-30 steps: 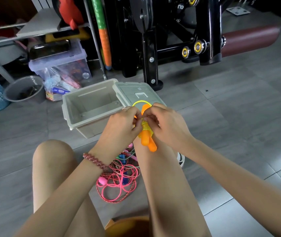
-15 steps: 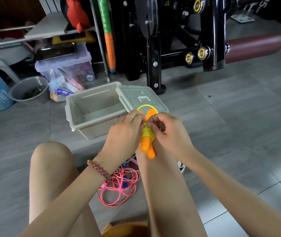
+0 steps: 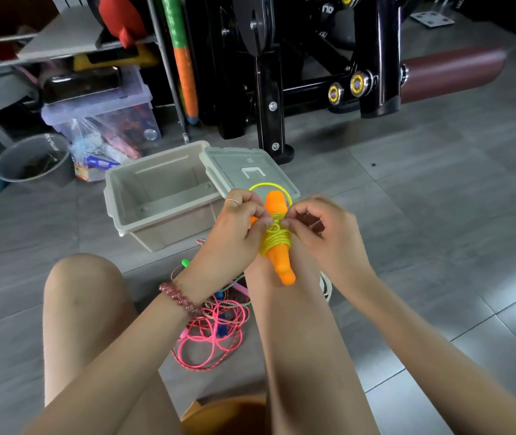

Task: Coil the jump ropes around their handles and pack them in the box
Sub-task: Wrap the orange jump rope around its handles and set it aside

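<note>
From my head camera: my left hand (image 3: 234,227) and right hand (image 3: 322,233) pinch the yellow rope (image 3: 277,238) wound on the orange handles (image 3: 277,233), just in front of the open box (image 3: 159,199). Behind my hands, pink ropes (image 3: 209,334) lie loose on the floor.

Head camera looks forward and down, close over the lap.

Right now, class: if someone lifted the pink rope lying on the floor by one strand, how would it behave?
The pink rope would probably hang limp and floppy, since it lies in loose loops. It likely drags other ropes along, being tangled with them. It looks thin, so probably light.
</note>
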The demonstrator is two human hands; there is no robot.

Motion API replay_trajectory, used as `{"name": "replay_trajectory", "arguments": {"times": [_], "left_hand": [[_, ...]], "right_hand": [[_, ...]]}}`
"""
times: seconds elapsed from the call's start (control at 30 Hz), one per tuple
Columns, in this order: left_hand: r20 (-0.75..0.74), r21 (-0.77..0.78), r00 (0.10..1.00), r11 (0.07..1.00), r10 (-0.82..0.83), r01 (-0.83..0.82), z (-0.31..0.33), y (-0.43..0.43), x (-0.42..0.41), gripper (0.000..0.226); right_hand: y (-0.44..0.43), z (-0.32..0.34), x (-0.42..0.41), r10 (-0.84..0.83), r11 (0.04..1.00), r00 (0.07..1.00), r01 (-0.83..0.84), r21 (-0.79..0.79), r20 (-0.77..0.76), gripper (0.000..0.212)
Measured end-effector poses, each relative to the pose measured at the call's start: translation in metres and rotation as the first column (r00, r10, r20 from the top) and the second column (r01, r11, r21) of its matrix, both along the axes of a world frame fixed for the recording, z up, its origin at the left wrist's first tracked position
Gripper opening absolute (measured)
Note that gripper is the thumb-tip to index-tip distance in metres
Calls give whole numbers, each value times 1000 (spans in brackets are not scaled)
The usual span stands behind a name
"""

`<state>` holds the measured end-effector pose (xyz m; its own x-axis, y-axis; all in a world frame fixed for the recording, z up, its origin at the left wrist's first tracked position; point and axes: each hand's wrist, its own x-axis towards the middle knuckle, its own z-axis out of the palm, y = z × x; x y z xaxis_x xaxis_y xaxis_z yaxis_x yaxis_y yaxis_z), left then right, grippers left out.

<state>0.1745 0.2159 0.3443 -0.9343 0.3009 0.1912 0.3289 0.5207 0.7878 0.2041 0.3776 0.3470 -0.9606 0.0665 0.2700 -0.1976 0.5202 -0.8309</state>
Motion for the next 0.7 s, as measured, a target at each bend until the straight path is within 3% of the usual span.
{"name": "replay_trajectory", "arguments": {"times": [0.3, 0.43, 0.6, 0.7], "left_hand": [[33, -32, 999, 999, 36, -35, 2, -2, -2, 12], [50, 24, 998, 999, 38, -39, 1, -7, 0, 10], [75, 128, 996, 990, 58, -67, 1, -8, 3, 8], [98, 165, 994, 985, 42, -58, 2, -10, 3, 7]], "right_hand": [[-11, -6, 31, -90, 978, 993, 103, 181, -80, 17], [-17, -5, 34, -90, 996, 996, 90, 8, -18, 11], [-30, -1, 27, -45, 946, 965, 124, -301, 257, 14], [-34, 0, 22, -105, 960, 943, 180, -217, 317, 23]]}}
